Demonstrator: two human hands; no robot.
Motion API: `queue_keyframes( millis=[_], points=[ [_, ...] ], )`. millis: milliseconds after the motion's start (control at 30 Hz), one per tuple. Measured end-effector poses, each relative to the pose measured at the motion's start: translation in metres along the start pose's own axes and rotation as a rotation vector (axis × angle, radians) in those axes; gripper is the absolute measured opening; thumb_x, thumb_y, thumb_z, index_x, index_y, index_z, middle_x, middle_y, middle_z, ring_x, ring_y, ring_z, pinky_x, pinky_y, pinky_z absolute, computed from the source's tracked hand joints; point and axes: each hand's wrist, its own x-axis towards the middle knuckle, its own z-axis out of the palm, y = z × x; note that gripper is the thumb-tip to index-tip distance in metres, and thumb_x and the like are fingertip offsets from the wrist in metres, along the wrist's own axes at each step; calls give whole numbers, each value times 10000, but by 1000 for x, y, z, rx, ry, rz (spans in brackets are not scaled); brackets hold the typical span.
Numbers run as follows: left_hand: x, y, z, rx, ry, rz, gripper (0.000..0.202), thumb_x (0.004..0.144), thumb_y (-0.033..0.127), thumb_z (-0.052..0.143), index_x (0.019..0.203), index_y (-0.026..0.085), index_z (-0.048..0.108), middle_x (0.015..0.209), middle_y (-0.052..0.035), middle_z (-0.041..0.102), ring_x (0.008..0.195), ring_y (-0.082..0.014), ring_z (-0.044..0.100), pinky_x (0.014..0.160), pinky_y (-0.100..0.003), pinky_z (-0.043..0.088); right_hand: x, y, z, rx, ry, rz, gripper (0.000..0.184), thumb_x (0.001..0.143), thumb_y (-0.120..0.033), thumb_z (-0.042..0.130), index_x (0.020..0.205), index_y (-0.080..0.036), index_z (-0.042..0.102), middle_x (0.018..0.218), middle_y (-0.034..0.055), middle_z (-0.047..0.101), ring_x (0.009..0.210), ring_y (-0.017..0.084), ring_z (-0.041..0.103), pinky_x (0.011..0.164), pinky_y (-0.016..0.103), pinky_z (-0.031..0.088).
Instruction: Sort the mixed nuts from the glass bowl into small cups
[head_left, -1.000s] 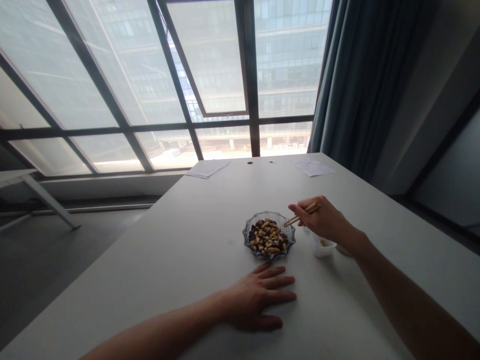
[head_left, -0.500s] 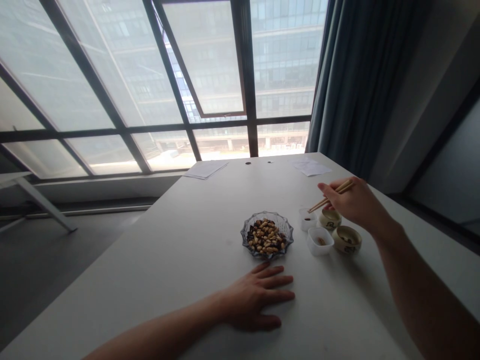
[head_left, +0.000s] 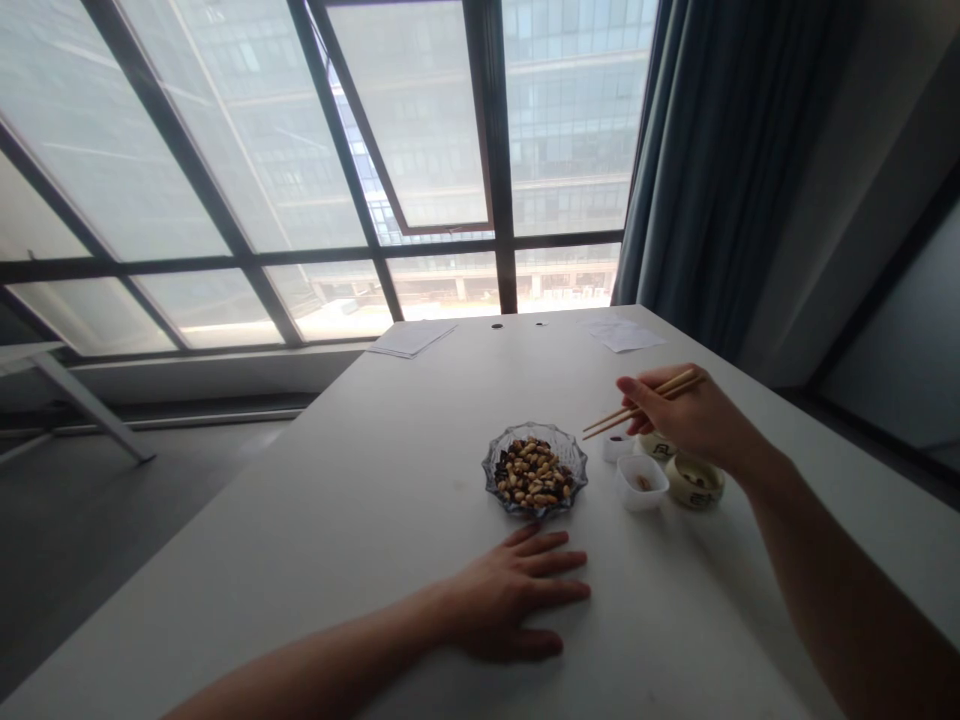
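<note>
My right hand (head_left: 679, 410) grips a pair of wooden chopsticks (head_left: 637, 408), their tips slightly apart with nothing visible between them. The tips hang near the right rim of a scalloped glass bowl (head_left: 491, 490), which holds a mix of peanuts and dark pieces (head_left: 534, 472). Below my right hand stand two small clear plastic cups, a far one (head_left: 616, 450) with a dark piece and a near one (head_left: 641, 485) with a brownish piece. My left hand (head_left: 517, 595) lies flat on the table, fingers spread, just in front of the glass bowl.
Beside the cups are two beige ceramic cups with dark markings, the near one (head_left: 697, 482) holding a few pieces and the far one (head_left: 656, 445) partly hidden by my right hand. Papers lie on the white table's (head_left: 337, 520) far left (head_left: 412, 338) and far right (head_left: 625, 334).
My right hand has moved left with the chopsticks, whose tips went from above the far plastic cup to near the glass bowl's rim. My left hand has stayed in place.
</note>
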Motion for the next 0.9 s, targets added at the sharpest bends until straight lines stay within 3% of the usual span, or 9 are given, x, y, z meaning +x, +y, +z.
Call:
queue_keyframes(
  millis=[167, 367, 767, 900],
  points=[
    [-1, 1, -1, 2, 7, 2, 631, 997, 545, 562, 1570, 306, 448, 1665, -33, 360, 1559, -356, 264, 1280, -550, 163, -7, -7, 27, -70, -237, -19, 482, 964, -576, 594, 709, -180, 696, 637, 53, 732, 609, 217, 731, 514, 258, 484],
    [0, -3, 4, 24, 24, 14, 635, 989, 549, 574, 1564, 311, 447, 1664, -23, 365, 1556, -354, 273, 1278, -554, 173, -5, -7, 44, -136, -317, -23, 471, 961, -556, 616, 684, -179, 675, 643, 36, 732, 615, 189, 724, 542, 237, 469],
    [-1, -2, 3, 9, 15, 9, 640, 991, 551, 568, 1570, 309, 444, 1664, -38, 363, 1555, -365, 269, 1274, -567, 171, -6, -14, 49, -277, -251, -58, 559, 995, -544, 551, 588, -170, 632, 593, 45, 707, 528, 165, 642, 490, 246, 385],
    [-1, -3, 3, 1, 8, 5, 638, 993, 557, 559, 1570, 308, 447, 1667, -39, 357, 1559, -364, 258, 1277, -565, 155, -5, -14, 46, -197, -182, -45, 533, 997, -524, 554, 621, -165, 673, 605, 65, 728, 560, 200, 702, 500, 252, 445]
  ],
)
